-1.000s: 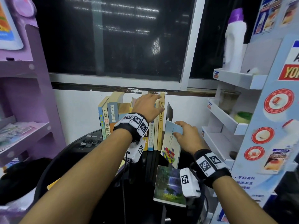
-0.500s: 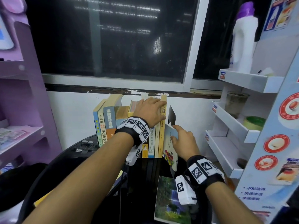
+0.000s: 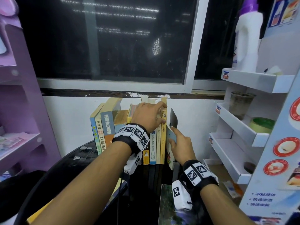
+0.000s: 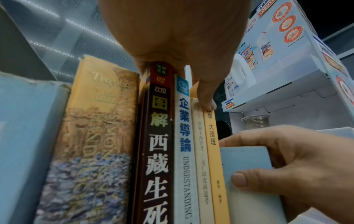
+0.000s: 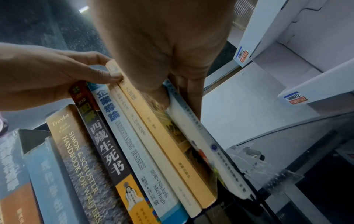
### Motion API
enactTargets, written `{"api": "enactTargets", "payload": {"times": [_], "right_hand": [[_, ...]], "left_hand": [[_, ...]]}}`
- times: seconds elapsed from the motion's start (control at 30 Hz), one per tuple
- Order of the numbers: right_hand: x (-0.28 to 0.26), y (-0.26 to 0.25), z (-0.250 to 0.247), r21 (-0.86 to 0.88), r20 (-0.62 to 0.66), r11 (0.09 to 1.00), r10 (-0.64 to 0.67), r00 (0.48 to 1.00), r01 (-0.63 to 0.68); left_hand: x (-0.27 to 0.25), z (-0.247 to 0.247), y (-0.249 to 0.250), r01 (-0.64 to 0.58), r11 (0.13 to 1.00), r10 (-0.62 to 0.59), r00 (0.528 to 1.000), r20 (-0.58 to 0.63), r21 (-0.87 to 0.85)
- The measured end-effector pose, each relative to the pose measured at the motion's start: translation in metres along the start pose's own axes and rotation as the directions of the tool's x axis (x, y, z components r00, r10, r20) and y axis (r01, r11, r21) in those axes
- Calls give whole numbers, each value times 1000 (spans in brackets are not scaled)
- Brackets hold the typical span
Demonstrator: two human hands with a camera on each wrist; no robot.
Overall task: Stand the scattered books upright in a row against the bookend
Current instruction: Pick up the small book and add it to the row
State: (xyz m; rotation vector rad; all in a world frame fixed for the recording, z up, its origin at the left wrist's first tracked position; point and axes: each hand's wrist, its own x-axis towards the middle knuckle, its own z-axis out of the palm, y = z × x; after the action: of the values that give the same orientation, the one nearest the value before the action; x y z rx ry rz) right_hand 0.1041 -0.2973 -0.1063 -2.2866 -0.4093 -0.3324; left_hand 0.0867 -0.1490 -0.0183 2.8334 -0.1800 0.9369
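A row of upright books (image 3: 129, 127) stands on the black table (image 3: 100, 176) against the white wall. My left hand (image 3: 159, 113) lies over their tops and pinches the tall yellow book (image 3: 163, 140) at the row's right end; the left wrist view shows its thumb (image 4: 208, 103) on that spine. My right hand (image 3: 172, 134) grips a thin light-blue book (image 3: 172, 138), nearly upright between the yellow book and the black bookend (image 3: 173, 118). In the right wrist view the thin book (image 5: 201, 136) leans on the yellow book (image 5: 162, 136).
Another book with a landscape cover (image 3: 165, 205) lies flat near the table's front. White display shelves (image 3: 235, 143) stand close on the right with a cup (image 3: 240, 104), a tape roll (image 3: 261, 125) and a white bottle (image 3: 246, 38). A purple shelf (image 3: 24, 127) stands left.
My right hand has carried the thin blue book from a tilt in front of the row to nearly upright beside the yellow book. My left hand has stayed on the book tops.
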Motion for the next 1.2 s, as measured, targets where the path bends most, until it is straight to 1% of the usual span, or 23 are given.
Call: {"api": "enactTargets", "payload": {"times": [0.1, 0.3, 0.5, 0.6, 0.73, 1.03, 1.2], "right_hand": [[4, 3, 3, 27, 33, 1000, -6, 999, 5], [9, 9, 6, 24, 124, 999, -34, 992, 31], [5, 1, -7, 44, 296, 997, -70, 953, 60], [3, -2, -14, 56, 341, 996, -82, 937, 67], [5, 0, -10, 92, 338, 994, -89, 937, 61], [16, 9, 7, 97, 267, 994, -69, 961, 45], [19, 8, 7, 86, 289, 995, -74, 954, 51]], "left_hand": [[-1, 0, -1, -5, 1000, 5, 1000, -10, -6], [-2, 1, -2, -23, 1000, 23, 1000, -10, 1], [-1, 2, -2, -25, 1000, 25, 1000, -11, 8], [-1, 3, -3, -28, 1000, 28, 1000, -7, 8], [-1, 4, -4, -22, 1000, 22, 1000, -6, 13], [0, 6, -4, -27, 999, 28, 999, -21, 22], [0, 9, -7, -30, 999, 30, 999, -25, 12]]}}
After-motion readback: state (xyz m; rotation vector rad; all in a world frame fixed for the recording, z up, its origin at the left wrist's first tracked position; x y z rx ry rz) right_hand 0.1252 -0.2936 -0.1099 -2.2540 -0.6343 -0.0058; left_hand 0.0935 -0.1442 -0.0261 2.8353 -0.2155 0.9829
